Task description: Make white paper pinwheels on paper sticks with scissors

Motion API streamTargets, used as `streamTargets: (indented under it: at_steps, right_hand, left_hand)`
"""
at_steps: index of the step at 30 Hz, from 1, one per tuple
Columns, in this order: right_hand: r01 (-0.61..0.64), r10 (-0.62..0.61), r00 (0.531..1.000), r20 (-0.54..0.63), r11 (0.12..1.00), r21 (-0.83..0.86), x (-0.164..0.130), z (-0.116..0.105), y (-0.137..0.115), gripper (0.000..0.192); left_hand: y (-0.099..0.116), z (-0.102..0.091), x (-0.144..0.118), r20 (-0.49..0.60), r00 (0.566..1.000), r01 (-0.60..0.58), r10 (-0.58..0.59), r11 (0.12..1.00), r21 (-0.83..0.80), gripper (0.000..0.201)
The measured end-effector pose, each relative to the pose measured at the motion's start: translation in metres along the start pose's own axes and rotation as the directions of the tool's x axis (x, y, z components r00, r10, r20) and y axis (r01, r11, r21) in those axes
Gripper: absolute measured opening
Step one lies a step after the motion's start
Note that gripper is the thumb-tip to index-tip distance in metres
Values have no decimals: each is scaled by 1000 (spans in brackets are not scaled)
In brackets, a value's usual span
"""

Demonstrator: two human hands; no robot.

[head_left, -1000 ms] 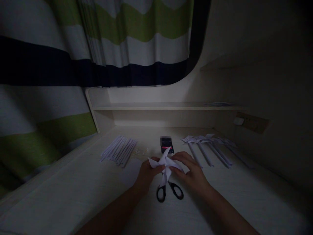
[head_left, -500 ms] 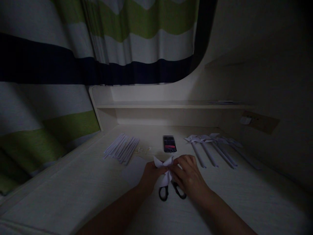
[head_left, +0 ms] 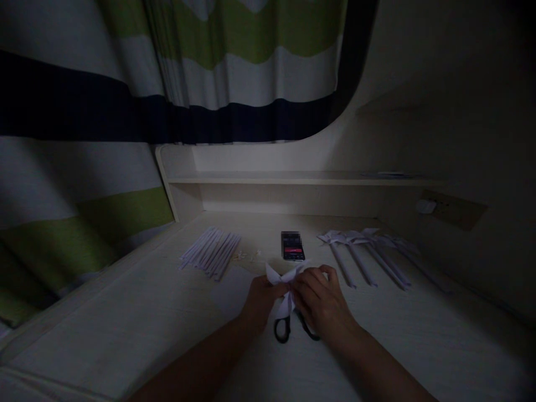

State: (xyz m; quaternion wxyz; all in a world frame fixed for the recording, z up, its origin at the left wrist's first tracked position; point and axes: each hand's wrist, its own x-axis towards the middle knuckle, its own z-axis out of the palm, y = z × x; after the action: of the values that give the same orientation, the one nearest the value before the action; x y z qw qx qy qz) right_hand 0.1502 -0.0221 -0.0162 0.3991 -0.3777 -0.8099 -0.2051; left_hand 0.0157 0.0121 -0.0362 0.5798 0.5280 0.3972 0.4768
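Between my hands is a white paper pinwheel, its blades folded in toward the middle. My left hand is closed on its left side, with the thumb pressed near the centre. My right hand grips the right side, fingertips bunched close to the centre; what lies under them is hidden. Beneath the pinwheel, scissors lie on the table with black handles toward me and blades covered. White sheets of paper lie flat just left of my left hand.
Rolled white paper sticks lie in a bundle at the left. Small pale pieces sit beside them. A phone lies beyond my hands. Several pinwheels on sticks lie at the right. A shelf runs along the back, below a curtain.
My right hand's fingers have drawn in over the pinwheel's centre, and its upper right blade leans farther right. The whole view has shifted slightly.
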Motion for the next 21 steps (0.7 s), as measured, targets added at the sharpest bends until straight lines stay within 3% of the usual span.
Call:
streamTargets:
  at_steps: [9, 16, 21]
  right_hand:
    - [4, -5, 1000, 27, 1000, 20, -1, 0, 0, 12]
    - [-107, 110, 993, 29, 990, -87, -4, 3, 3, 15]
    - [-108, 115, 992, 47, 987, -121, -5, 6, 3, 15]
  left_hand:
    - [4, 3, -2, -10, 999, -36, 36, 999, -4, 17]
    - [5, 1, 2, -23, 999, -40, 39, 999, -26, 20]
    - [0, -1, 5, -48, 997, -58, 62, 996, 72, 17]
